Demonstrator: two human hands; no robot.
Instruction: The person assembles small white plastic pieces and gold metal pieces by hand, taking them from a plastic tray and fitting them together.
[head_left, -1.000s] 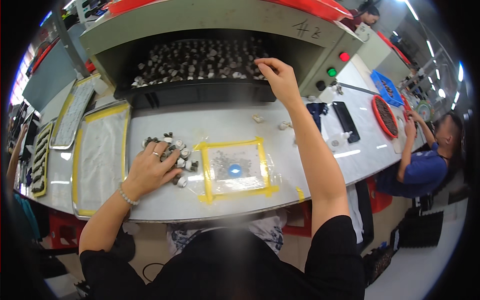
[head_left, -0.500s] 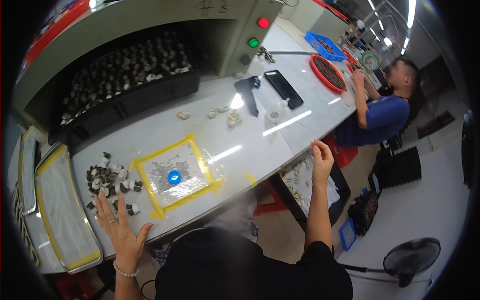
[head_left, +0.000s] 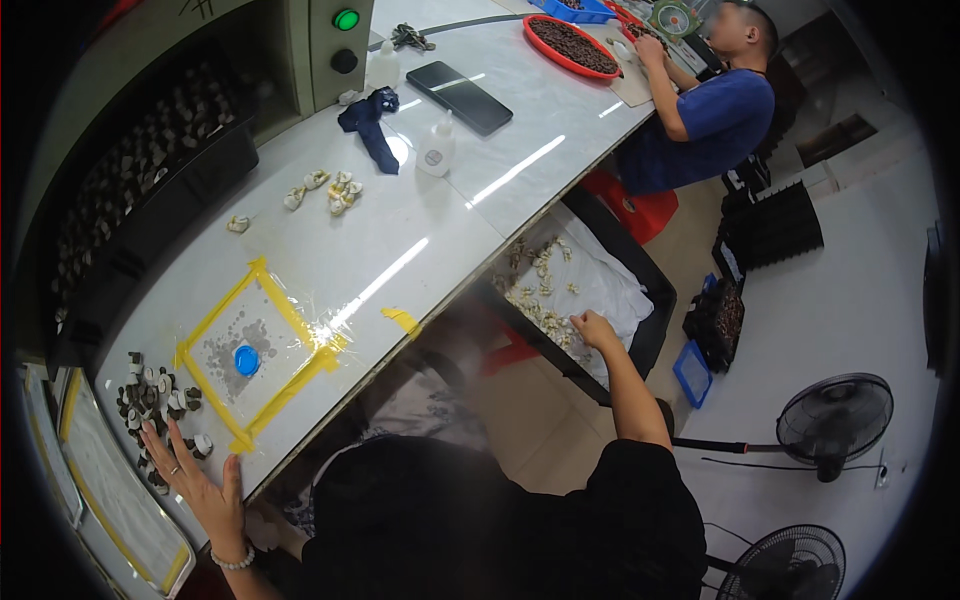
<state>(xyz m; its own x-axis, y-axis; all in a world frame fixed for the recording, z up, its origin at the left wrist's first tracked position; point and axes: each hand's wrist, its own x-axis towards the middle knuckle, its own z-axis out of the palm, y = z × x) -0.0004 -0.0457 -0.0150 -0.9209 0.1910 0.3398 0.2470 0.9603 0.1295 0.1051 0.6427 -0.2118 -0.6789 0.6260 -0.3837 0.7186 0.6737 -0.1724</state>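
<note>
My left hand [head_left: 202, 495] lies with its fingers spread at the edge of a pile of small dark-and-white pieces [head_left: 150, 395] on the worktable [head_left: 420, 290]. Nothing is held in it. Off the table's front edge, my right hand [head_left: 597, 330] is over a black tray [head_left: 650, 290] lined with white cloth [head_left: 615, 280]. Its fingers are closed; what they hold, if anything, is too small to make out. Several pale small pieces [head_left: 545, 310] lie on the cloth beside that hand. Between my hands, a blue round cap [head_left: 246, 361] sits on a wet-spotted patch framed by yellow tape [head_left: 290, 402].
Small pale bundles [head_left: 343, 193], a dark blue cloth [head_left: 370, 130], a squeeze bottle [head_left: 436, 145] and a black flat tray [head_left: 460, 97] lie farther back. At left stands a machine with a rack of pieces [head_left: 150, 160]. A co-worker [head_left: 700, 120] sits at right by a red basket [head_left: 572, 46].
My right hand has come down from above the table edge to the black tray. My view has turned right, so the table things sit farther left. My left hand stays by the pile.
</note>
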